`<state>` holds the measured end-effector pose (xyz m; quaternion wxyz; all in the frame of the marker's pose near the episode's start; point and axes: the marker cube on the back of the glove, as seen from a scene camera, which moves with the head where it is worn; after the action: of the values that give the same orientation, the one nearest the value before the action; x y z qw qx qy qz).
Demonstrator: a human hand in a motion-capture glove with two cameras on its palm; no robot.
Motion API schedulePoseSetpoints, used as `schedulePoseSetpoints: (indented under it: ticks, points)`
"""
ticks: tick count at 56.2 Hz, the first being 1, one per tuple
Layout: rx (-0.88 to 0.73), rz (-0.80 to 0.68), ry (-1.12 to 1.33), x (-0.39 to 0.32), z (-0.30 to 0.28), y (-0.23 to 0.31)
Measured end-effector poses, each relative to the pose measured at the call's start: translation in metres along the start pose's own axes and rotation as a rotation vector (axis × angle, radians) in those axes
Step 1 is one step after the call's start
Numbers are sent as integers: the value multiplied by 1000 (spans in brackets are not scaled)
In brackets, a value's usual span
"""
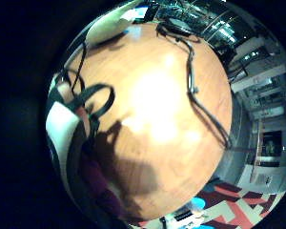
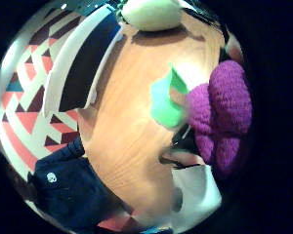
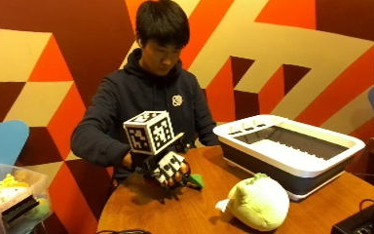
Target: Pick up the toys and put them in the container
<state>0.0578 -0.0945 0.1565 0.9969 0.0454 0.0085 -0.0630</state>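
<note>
Outside view: we see the gloved right hand grasping a purple knitted toy with green leaf.
White-rimmed dark container sits right; pale green plush toy lies near it.

The table is warm orange-brown wood. On it lies a pale green-and-cream plush. The container, toward the far right edge, has a white rim and dark grey walls. The right hand wears a black glove with white patches and holds a purple knitted toy with bright green leaves. The wall shows red, orange, maroon and beige triangles.
</note>
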Motion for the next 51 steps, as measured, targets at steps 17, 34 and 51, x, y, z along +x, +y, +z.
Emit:
schedulePoseSetpoints:
  ticks: [17,34,51]
  points:
    - [209,-102,-139,-77,-115,-36]
    - [594,-177,-607,-171,-152,-117]
    - [234,-283,-687,-248,-79,-160]
